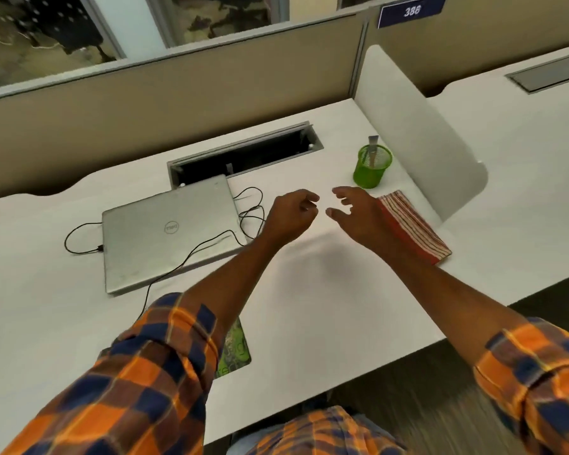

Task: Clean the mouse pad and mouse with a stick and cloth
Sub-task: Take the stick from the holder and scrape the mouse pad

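Note:
Both my hands hover over the white desk [309, 290], held apart and empty. My left hand [291, 213] has loosely curled fingers; my right hand [355, 211] has spread, relaxed fingers. A folded red striped cloth [414, 228] lies just right of my right hand, partly under the wrist. A stick [373, 146] stands in a green mesh cup [372, 167] behind the cloth. A green mouse pad [239, 349] peeks out from under my left sleeve near the desk's front. No mouse is visible.
A closed silver laptop [168, 231] lies left of my hands with a black cable [191, 254] looping around it. Behind it is an open cable tray [243, 156]. A white divider panel [418, 133] bounds the desk on the right.

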